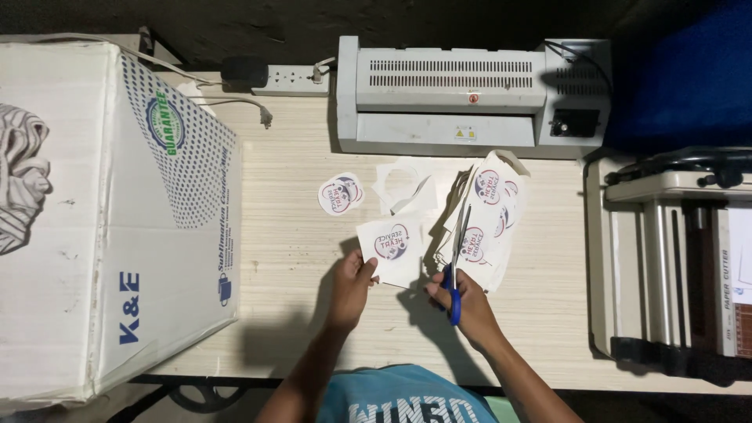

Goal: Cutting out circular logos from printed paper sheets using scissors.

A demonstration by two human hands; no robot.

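Left hand (350, 283): reached forward over the desk (290, 313), fingers (366, 269) pinched on the lower left edge of the sticker sheet (390, 247).
Sticker sheet: white paper with one round printed design, held just above the desk, directly beyond the left fingers and just left of the scissors (457, 270).
Right hand (462, 301): closed around the blue handles of the scissors, fingers threaded through the loops, wrist angled in from the lower right.
Scissors: blades pointed away from the body, lying over the larger printed sheet (493, 219); whether blades stood parted or together could not be told.
Larger printed sheet: several round designs in a strip, lay slanted right of the held sheet, partly under the blades.
Cut rounds (339, 193): two overlapping discs, lay on the desk beyond and left of the left hand, well apart from it.
Scrap paper (403, 184): white offcuts with round holes, piled between the cut rounds and the larger printed sheet.
Laminator (446, 90): pale grey, stood at the far edge of the desk.
Power strip (286, 78): lay left of the laminator.
Cardboard box (117, 219): large, white, stood at the left end of the desk.
Paper cutter (674, 258): stood to the right of the desk.
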